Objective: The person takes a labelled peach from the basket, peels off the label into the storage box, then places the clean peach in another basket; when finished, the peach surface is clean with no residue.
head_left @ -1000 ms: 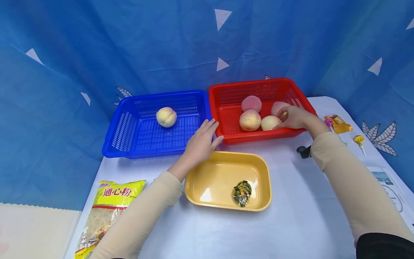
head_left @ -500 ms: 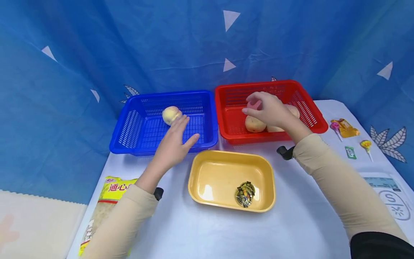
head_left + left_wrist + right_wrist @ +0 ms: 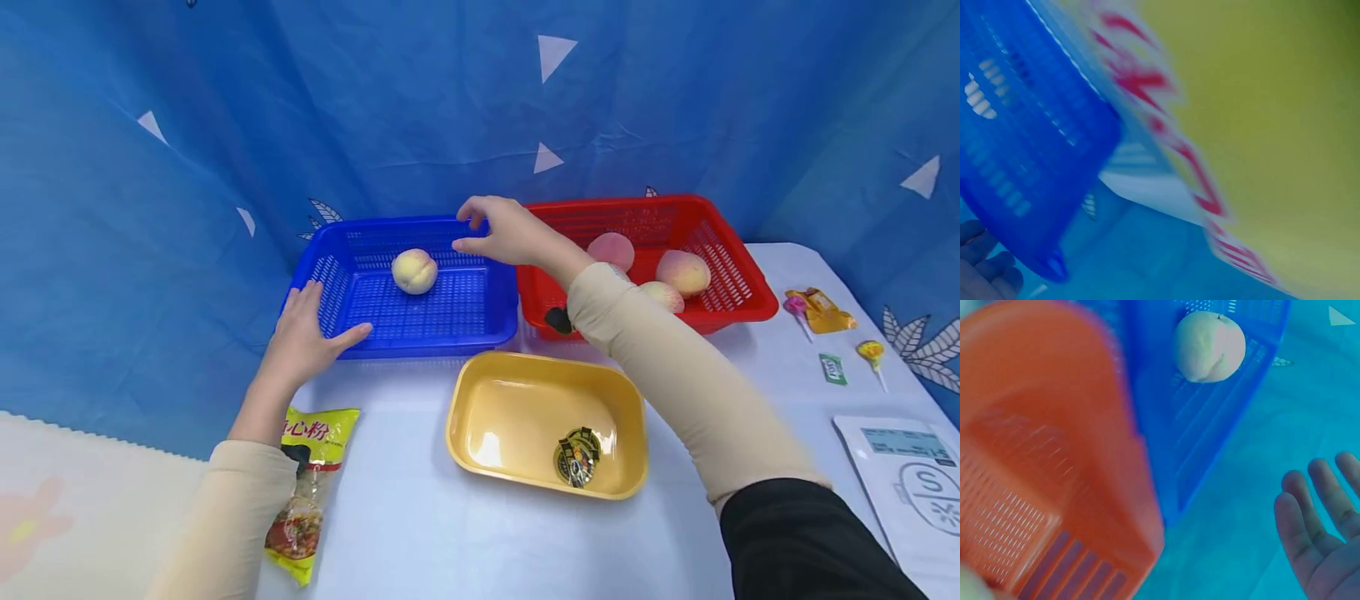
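Observation:
My right hand (image 3: 510, 232) hangs over the right end of the blue basket (image 3: 420, 343), fingers bent, nothing between them. In the right wrist view, its fingers (image 3: 1329, 497) are spread apart from both baskets. My left hand (image 3: 302, 340) is at the blue basket's front left corner, thumb spread from the fingers. A pale yellow peach (image 3: 414, 271) lies in that basket. The red basket (image 3: 720, 316) beside it holds several peaches, including a pink one (image 3: 611, 249) and a pink-yellow one (image 3: 683, 272); my right forearm covers part of it.
A yellow tray (image 3: 480, 458) with a dark-and-gold wrapped packet (image 3: 577, 457) stands in front. Beneath my left forearm lies a pasta bag (image 3: 318, 483). On the right are lollipops (image 3: 870, 350), an orange wrapper (image 3: 821, 312), a small green packet (image 3: 832, 368) and a white pouch (image 3: 903, 483).
My right hand has left the peaches in the red basket and moved left over the blue one. My left hand has moved left from between the baskets to the blue basket's left end.

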`<action>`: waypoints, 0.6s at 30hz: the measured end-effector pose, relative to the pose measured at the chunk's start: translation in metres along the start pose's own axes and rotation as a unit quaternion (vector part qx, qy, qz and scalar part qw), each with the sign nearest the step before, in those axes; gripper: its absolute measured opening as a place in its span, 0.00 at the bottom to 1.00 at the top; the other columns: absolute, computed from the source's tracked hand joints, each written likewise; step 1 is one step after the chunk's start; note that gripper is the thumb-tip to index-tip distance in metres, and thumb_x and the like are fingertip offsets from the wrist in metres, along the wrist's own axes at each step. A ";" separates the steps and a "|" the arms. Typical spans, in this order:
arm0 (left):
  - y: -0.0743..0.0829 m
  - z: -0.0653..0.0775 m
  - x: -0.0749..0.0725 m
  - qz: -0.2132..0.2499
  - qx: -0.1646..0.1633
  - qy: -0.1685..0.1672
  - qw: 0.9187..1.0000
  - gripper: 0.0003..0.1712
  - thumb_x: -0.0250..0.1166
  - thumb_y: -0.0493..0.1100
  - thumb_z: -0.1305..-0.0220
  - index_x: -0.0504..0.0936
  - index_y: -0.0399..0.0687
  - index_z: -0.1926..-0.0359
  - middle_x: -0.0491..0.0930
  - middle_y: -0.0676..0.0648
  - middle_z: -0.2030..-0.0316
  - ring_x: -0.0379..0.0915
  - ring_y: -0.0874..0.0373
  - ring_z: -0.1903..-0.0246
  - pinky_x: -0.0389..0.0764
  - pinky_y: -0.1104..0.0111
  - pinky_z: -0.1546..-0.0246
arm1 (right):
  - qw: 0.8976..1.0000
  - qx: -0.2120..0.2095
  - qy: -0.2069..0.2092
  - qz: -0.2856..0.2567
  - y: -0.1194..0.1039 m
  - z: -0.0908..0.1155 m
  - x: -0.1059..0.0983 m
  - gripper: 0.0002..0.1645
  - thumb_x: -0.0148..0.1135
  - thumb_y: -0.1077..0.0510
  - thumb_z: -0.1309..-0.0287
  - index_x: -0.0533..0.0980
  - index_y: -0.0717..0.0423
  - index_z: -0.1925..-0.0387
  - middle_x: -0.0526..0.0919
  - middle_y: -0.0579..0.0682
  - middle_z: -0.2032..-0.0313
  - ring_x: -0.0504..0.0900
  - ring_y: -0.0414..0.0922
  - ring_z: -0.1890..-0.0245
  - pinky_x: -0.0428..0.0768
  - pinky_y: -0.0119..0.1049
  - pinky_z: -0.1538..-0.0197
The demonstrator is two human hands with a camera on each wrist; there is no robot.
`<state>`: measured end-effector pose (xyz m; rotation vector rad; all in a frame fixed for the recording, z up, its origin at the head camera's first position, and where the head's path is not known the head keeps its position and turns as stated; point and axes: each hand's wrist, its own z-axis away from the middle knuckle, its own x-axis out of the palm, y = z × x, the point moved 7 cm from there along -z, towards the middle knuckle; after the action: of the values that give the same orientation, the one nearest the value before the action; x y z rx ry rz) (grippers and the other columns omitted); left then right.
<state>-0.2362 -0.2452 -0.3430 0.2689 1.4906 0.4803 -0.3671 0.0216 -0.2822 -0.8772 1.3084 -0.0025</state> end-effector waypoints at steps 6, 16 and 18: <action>-0.021 -0.001 0.002 -0.029 -0.039 -0.024 0.999 0.76 0.61 0.79 0.47 0.31 0.33 0.23 0.29 0.29 0.23 0.20 0.32 0.24 0.41 0.30 0.31 | 0.999 -0.012 -0.037 0.018 -0.017 -0.036 0.022 0.34 0.62 0.41 0.36 0.68 0.50 0.34 0.77 0.54 0.40 0.75 0.50 0.40 0.77 0.46 0.36; -0.026 0.004 0.011 -0.026 -0.071 -0.067 0.995 0.83 0.61 0.83 0.54 0.23 0.35 0.25 0.21 0.30 0.24 0.18 0.30 0.25 0.43 0.29 0.33 | 0.994 0.003 -0.095 0.049 -0.023 -0.062 0.058 0.34 0.60 0.42 0.33 0.66 0.52 0.32 0.74 0.55 0.36 0.72 0.50 0.36 0.73 0.45 0.33; -0.024 0.005 0.012 -0.027 -0.072 -0.068 0.995 0.83 0.61 0.83 0.55 0.23 0.35 0.25 0.21 0.30 0.24 0.19 0.30 0.25 0.43 0.29 0.33 | 0.993 0.010 -0.102 0.059 -0.022 -0.064 0.063 0.35 0.59 0.42 0.33 0.65 0.52 0.31 0.71 0.54 0.33 0.70 0.51 0.33 0.71 0.45 0.31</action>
<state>-0.2282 -0.2605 -0.3641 0.1446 1.3203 0.5121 -0.3909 -0.0587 -0.3218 -0.7618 1.1646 0.1624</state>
